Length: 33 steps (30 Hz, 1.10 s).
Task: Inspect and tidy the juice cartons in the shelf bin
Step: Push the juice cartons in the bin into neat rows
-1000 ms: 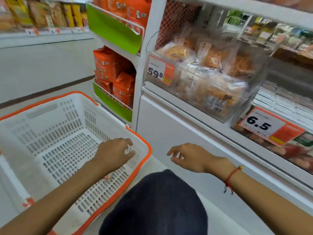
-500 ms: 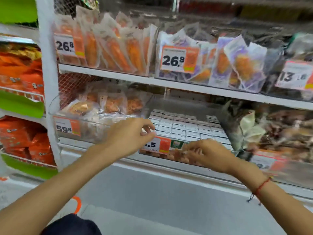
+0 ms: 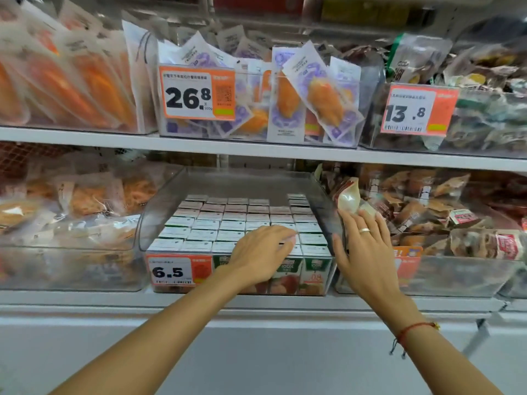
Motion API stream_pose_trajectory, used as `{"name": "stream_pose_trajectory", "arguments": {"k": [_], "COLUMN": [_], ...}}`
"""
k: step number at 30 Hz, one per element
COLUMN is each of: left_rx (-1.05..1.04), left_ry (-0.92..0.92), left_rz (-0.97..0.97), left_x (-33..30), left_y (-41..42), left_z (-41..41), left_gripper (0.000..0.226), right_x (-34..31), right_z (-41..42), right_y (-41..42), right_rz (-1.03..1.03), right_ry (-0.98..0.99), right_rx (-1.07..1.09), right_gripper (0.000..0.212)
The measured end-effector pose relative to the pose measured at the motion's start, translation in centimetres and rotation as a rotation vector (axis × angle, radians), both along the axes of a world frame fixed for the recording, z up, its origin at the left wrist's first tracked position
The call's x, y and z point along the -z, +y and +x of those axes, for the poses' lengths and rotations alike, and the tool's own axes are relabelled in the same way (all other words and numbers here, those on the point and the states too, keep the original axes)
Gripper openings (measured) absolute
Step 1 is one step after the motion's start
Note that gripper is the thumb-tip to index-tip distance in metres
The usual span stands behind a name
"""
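Head view: the cartons [image 3: 228, 223] stand in tidy rows in the clear bin [image 3: 159, 206] on the lower shelf [image 3: 85, 299]. The left hand [image 3: 261, 249] rests on the front rows, fingers loosely bent, holding nothing. The right hand [image 3: 363, 246], fingers straight, lies against the bin's right wall, touching a pouch [image 3: 349, 198].

Both forearms are showing bare, no sleeves. Right hand [image 3: 368, 246] is wearing a plain pale ring [image 3: 364, 230]. Right wrist is carrying a thin red cord bracelet [image 3: 410, 330], small gold bead, dark knotted ends dangling.
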<state>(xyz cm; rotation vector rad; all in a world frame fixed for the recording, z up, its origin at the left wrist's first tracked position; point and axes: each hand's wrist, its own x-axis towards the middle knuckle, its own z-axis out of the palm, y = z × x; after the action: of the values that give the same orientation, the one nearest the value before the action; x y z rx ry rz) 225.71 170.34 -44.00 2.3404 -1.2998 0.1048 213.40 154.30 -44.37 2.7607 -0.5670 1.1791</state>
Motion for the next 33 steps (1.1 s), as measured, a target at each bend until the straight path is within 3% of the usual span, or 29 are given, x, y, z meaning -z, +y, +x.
{"name": "stream_pose_trajectory", "arguments": {"k": [6,12,21,25,28,33], "left_rx": [0.088,0.327,0.365,0.364,0.336,0.295], "left_ry": [0.071,0.049,-0.181,-0.196,-0.135,-0.18], "left_rz": [0.017,0.254,0.524,0.608,0.534,0.197], "left_x": [-0.8,-4.4,-6.9,-7.1,-6.9,-5.7], "left_y": [-0.4,-2.8,-5.5,-5.8,-5.3,-3.3], "left_z": [1.3,2.3,2.0,1.7,1.8,1.6], "left_gripper": [0.031,0.031,0.036,0.034,0.037,0.032], "right_x": [0.8,0.8,0.8,0.7,0.6,0.6], "right_z": [0.5,0.4,0.3,0.2,0.2,0.2], "right_y": [-0.3,-0.2,-0.2,-0.3,-0.3,-0.5], "right_rz": [0.022,0.057,0.08,0.081,0.085,0.129], "right_ry": [-0.085,-0.109,-0.099,-0.081,-0.084,-0.083], "right_rx": [-0.02,-0.032,-0.056,-0.056,-0.068,-0.077], "right_gripper": [0.041,0.042,0.042,0.043,0.044,0.04]}}
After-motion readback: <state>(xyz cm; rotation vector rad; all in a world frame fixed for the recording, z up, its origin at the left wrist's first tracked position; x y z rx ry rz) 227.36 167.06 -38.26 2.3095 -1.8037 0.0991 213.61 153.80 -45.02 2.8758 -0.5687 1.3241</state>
